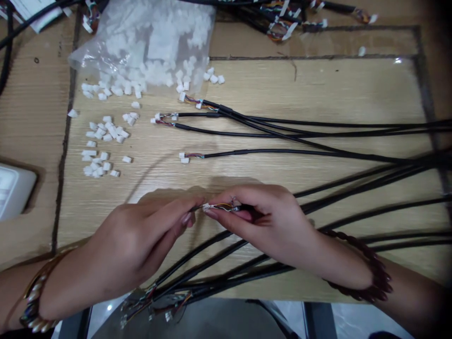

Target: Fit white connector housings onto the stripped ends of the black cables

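Observation:
In the head view my right hand (pixel 268 216) pinches the end of a black cable with thin coloured wires (pixel 222 205) and a small white connector (pixel 206 207) at their tip. My left hand (pixel 151 235) is closed on a thin dark tool (pixel 197 207), whose tip meets the connector. The rest of the tool is hidden in the fingers. Behind my hands lie several black cables (pixel 268 151) with white connectors at their left ends. More cables (pixel 208 247) pass beneath my right hand, their wire ends near the front edge.
A clear plastic bag (pixel 151 42) of white connectors lies at the back left. Loose white connectors (pixel 109 129) are scattered in front of it. More cable ends (pixel 282 23) lie at the back. A white box-like object (pixel 16 190) sits at the far left.

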Tool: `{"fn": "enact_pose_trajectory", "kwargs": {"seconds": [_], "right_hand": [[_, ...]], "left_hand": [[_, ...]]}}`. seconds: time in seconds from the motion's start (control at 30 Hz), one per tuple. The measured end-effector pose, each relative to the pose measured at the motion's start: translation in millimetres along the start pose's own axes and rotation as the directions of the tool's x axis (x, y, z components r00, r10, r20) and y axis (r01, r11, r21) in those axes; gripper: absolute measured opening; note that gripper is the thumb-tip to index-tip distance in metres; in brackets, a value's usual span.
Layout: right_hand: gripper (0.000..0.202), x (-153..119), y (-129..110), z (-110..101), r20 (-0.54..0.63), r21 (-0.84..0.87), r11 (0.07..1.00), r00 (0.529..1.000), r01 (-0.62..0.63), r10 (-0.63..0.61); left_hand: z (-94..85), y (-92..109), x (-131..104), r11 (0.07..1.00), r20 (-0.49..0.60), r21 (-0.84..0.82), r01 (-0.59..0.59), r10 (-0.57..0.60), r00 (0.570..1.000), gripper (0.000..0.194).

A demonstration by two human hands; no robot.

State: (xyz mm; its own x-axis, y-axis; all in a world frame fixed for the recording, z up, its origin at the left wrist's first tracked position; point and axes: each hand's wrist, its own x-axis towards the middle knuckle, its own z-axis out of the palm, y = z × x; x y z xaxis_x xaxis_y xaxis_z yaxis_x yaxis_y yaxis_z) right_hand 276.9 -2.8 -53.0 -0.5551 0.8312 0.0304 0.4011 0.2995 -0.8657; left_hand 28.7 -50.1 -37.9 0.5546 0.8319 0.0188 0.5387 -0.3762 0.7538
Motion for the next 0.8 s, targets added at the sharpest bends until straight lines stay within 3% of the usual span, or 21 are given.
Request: {"fn": "enact_pose_trajectory", "kwargs": {"seconds": [0.1, 0.8], "right_hand": [[0.013, -0.5, -1.4, 1.0, -0.013, -0.018, 1.0, 1.0, -0.006, 0.006], [0.014, -3.4, -1.6, 4.4, -0.049, -0.07, 0.997, 0.999, 0.021, -0.024]], "left_hand": [[-0.5, 1.8, -0.9, 0.999, 0.041, 0.036, 0.007, -0.009, 0.999, 0.052], [2.7, 4.7, -1.8, 0.995, 0.063, 0.07, 0.068, -0.073, 0.995, 0.062]]}}
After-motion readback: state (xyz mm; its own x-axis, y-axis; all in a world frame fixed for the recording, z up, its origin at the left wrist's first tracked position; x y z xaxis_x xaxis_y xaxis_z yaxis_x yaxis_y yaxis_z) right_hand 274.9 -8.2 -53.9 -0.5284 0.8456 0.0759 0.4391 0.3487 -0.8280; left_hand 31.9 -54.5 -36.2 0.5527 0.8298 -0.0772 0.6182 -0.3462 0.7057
